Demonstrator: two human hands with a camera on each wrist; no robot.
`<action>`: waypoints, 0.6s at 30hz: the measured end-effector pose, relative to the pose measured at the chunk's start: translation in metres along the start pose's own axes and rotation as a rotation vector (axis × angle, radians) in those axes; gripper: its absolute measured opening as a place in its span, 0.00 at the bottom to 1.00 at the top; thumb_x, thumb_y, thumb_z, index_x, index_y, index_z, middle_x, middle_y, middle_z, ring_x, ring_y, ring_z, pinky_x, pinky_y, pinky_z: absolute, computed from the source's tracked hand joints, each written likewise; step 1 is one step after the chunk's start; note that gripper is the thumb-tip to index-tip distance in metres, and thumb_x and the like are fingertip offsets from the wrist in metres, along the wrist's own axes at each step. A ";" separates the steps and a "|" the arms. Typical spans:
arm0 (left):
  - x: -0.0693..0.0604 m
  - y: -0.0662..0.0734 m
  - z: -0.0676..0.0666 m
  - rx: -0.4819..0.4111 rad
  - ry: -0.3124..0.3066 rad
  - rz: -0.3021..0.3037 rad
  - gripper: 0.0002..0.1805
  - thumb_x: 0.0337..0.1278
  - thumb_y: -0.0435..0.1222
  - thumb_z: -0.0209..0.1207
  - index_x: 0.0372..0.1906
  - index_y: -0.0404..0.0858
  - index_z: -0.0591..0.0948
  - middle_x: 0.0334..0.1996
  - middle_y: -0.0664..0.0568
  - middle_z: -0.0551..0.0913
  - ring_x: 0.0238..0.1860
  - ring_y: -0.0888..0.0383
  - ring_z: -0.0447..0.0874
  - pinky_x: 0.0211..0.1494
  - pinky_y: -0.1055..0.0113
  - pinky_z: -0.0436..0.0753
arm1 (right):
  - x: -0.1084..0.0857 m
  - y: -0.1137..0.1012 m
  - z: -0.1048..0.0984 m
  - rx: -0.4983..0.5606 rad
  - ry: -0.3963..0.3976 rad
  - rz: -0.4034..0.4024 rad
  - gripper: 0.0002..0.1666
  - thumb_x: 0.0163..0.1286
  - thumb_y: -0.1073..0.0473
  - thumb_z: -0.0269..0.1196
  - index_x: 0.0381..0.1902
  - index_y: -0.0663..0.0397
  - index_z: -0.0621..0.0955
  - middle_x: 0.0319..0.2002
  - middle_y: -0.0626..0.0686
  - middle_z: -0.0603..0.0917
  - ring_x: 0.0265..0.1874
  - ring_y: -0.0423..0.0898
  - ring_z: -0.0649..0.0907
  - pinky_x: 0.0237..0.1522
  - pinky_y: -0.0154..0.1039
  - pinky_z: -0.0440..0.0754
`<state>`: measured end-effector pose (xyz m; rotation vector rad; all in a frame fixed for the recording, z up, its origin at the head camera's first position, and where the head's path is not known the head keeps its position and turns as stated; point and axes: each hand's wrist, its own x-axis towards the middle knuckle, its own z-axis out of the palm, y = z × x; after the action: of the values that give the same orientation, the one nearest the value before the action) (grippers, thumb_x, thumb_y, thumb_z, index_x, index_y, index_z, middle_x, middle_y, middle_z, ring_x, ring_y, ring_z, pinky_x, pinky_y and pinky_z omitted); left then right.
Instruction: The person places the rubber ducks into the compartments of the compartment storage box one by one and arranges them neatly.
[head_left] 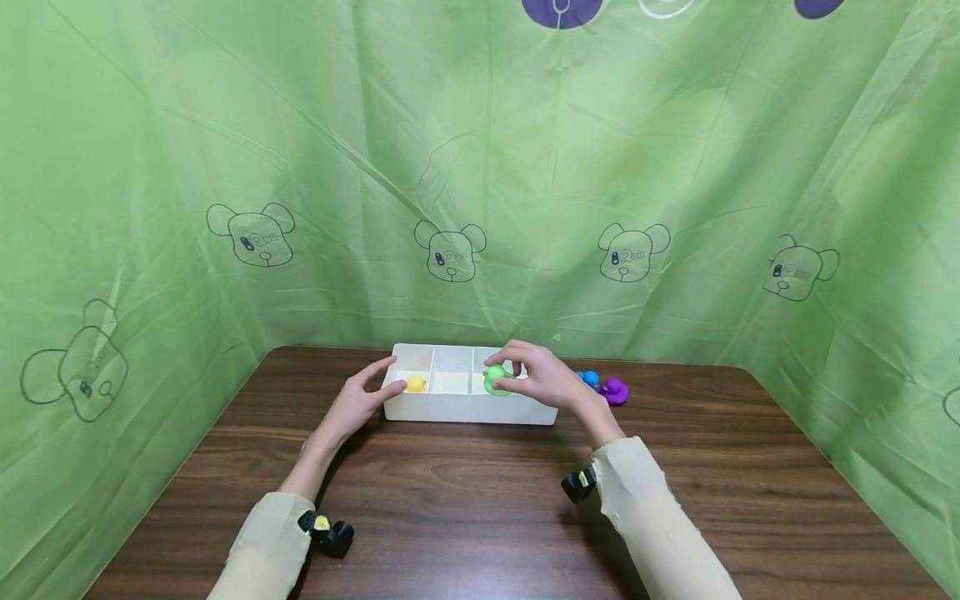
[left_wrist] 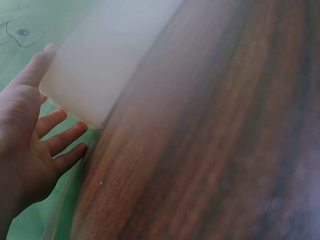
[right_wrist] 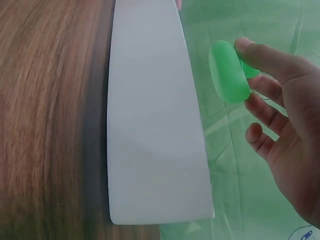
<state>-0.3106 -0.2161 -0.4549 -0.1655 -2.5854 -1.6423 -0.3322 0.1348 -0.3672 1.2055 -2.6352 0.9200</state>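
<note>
Green curtain (head_left: 555,167) printed with bear-head outlines hangs round a dark wood-grain table (head_left: 465,500), and on it, between a person's two hands, stands a white divided box (head_left: 468,408). Thumb and fingers of the right hand (head_left: 543,383) pinch a green toy duck (head_left: 492,379), held between the fingertips over the third compartment counted from the left hand's fingers; the right wrist view shows the duck raised clear of the box's long front wall, with the smaller fingers curving loosely below the pinch. Part of the box beneath that palm is hidden, so its full number of compartments cannot be read. The left hand (head_left: 360,406) is spread at the box's other end, fingers loose and grasping nothing, the thumb over the near rim and the forefinger toward the far corner. Its wrist view is hazy, and the fingertips seem to rest against the end wall, though how firmly cannot be told. Just beside that thumb tip a yellow duck (head_left: 416,384) lies in the end compartment; whether the two touch is unclear. On the table, past the heel of the right hand and away from its fingertips, sit a blue toy (head_left: 589,379), partly covered by the hand, and a purple duck (head_left: 615,391) next to it.
</note>
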 end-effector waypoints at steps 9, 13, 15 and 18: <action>0.001 -0.001 0.000 0.014 -0.007 -0.017 0.40 0.54 0.61 0.65 0.72 0.58 0.68 0.73 0.50 0.65 0.44 0.51 0.74 0.37 0.66 0.76 | 0.014 0.002 0.002 -0.015 -0.045 0.011 0.21 0.65 0.50 0.70 0.55 0.43 0.83 0.41 0.40 0.81 0.37 0.48 0.78 0.35 0.36 0.73; 0.001 -0.001 0.000 0.021 -0.004 -0.018 0.40 0.54 0.61 0.65 0.72 0.58 0.68 0.74 0.50 0.64 0.46 0.51 0.74 0.39 0.65 0.76 | 0.021 0.002 0.003 -0.019 -0.058 0.018 0.21 0.65 0.49 0.70 0.56 0.44 0.83 0.41 0.41 0.82 0.37 0.45 0.77 0.34 0.37 0.74; 0.000 0.000 -0.001 0.018 -0.004 -0.020 0.40 0.54 0.61 0.65 0.72 0.59 0.68 0.73 0.50 0.65 0.43 0.52 0.73 0.38 0.66 0.75 | 0.024 0.002 0.005 -0.021 -0.066 0.020 0.21 0.66 0.50 0.69 0.56 0.44 0.83 0.42 0.41 0.82 0.37 0.44 0.77 0.35 0.37 0.74; 0.000 0.001 -0.001 0.007 -0.009 -0.024 0.40 0.54 0.60 0.66 0.72 0.59 0.68 0.72 0.51 0.66 0.36 0.55 0.73 0.35 0.66 0.75 | 0.028 0.001 0.006 -0.019 -0.073 0.010 0.21 0.66 0.51 0.69 0.56 0.46 0.83 0.42 0.41 0.82 0.37 0.44 0.77 0.35 0.36 0.74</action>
<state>-0.3100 -0.2165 -0.4532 -0.1429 -2.6091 -1.6445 -0.3512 0.1131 -0.3636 1.2459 -2.7026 0.8670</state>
